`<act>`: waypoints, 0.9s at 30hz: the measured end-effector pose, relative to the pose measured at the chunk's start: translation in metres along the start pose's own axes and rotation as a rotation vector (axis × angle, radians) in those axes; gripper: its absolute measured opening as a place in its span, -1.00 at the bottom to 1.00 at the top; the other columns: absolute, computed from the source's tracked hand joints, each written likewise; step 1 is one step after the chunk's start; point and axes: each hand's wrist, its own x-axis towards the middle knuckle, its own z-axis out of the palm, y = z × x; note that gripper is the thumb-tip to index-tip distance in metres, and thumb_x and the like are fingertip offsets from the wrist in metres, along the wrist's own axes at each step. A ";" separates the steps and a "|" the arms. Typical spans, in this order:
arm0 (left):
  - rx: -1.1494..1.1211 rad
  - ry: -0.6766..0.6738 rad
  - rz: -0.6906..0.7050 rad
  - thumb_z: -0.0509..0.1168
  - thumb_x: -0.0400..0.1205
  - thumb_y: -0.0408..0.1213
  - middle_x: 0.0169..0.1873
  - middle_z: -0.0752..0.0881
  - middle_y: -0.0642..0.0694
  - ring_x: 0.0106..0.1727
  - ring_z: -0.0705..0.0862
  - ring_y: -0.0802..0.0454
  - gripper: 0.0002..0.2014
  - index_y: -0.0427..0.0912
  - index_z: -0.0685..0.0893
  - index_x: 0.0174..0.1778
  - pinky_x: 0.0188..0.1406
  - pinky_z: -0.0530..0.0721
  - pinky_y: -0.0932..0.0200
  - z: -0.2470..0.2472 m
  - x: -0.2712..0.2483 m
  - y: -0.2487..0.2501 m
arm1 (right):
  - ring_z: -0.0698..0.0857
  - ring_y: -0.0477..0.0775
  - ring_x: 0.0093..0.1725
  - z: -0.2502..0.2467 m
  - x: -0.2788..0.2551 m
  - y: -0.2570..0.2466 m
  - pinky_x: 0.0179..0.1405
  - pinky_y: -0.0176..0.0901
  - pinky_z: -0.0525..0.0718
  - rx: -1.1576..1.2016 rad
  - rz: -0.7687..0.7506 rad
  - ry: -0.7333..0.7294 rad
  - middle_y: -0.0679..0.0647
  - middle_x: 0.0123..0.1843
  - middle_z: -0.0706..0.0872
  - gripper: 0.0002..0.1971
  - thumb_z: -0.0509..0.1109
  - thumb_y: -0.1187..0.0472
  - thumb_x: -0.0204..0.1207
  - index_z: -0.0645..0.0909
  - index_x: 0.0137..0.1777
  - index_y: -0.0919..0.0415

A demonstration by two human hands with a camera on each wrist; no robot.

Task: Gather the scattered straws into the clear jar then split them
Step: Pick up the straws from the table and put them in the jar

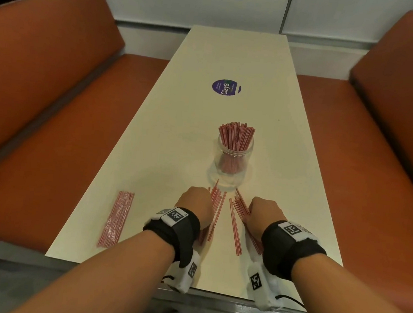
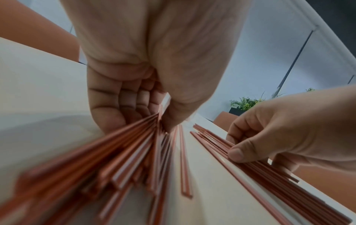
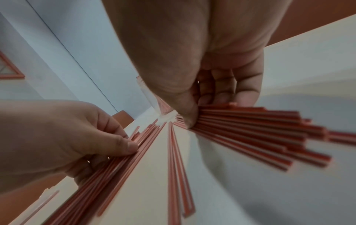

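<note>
A clear jar (image 1: 233, 159) stands mid-table, packed with upright red-and-white straws (image 1: 237, 134). Just in front of it my two hands sit side by side. My left hand (image 1: 196, 202) (image 2: 142, 120) pinches a fanned bunch of loose straws (image 1: 216, 208) (image 2: 119, 153) between thumb and curled fingers. My right hand (image 1: 262, 212) (image 3: 204, 109) grips a second bunch (image 1: 239, 208) (image 3: 250, 130) the same way. A few single straws (image 1: 234, 230) (image 3: 177, 167) lie flat on the table between the two bunches.
A wrapped bundle of straws (image 1: 116, 219) lies near the cream table's (image 1: 176, 140) left front edge. A round purple sticker (image 1: 226, 87) marks the far part of the table. Orange benches (image 1: 54, 89) run along both sides.
</note>
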 end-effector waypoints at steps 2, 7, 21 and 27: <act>0.002 -0.010 -0.006 0.20 0.61 -0.36 -0.15 0.70 -0.20 -0.10 0.72 -0.16 -0.82 -0.22 0.51 -0.33 -0.27 0.58 0.15 -0.001 0.002 -0.001 | 0.72 0.17 0.03 0.001 0.001 0.000 -0.03 -0.09 0.68 0.012 0.011 -0.005 0.17 0.12 0.71 -0.76 0.27 0.15 0.59 0.59 0.17 0.23; -0.010 -0.051 -0.005 0.15 0.62 -0.42 0.02 0.71 -0.23 0.02 0.72 -0.18 -0.88 -0.28 0.60 -0.09 -0.16 0.60 0.14 -0.007 0.004 -0.005 | 0.72 0.18 0.08 0.001 0.003 0.000 0.01 -0.08 0.67 0.017 0.022 -0.018 0.19 0.15 0.70 -0.76 0.21 0.18 0.63 0.56 0.20 0.24; -1.044 0.173 0.101 -0.02 0.73 -0.27 -0.20 0.53 -0.14 -0.40 0.43 0.05 -0.84 -0.06 0.41 -0.14 -0.43 0.47 0.09 -0.060 0.039 0.003 | 0.64 0.29 0.14 -0.037 0.011 -0.002 0.06 -0.04 0.57 0.474 -0.018 0.192 0.30 0.22 0.62 -0.74 0.05 0.31 0.69 0.46 0.27 0.38; -1.428 0.141 0.356 0.03 0.76 -0.27 -0.41 0.34 0.00 -0.48 0.31 0.11 -0.82 -0.10 0.44 -0.14 -0.49 0.41 0.20 -0.123 0.063 0.071 | 0.62 0.25 -0.12 -0.057 0.018 -0.002 -0.13 -0.01 0.55 0.621 -0.031 0.328 0.27 -0.02 0.68 -0.65 -0.02 0.07 0.74 0.47 0.11 0.34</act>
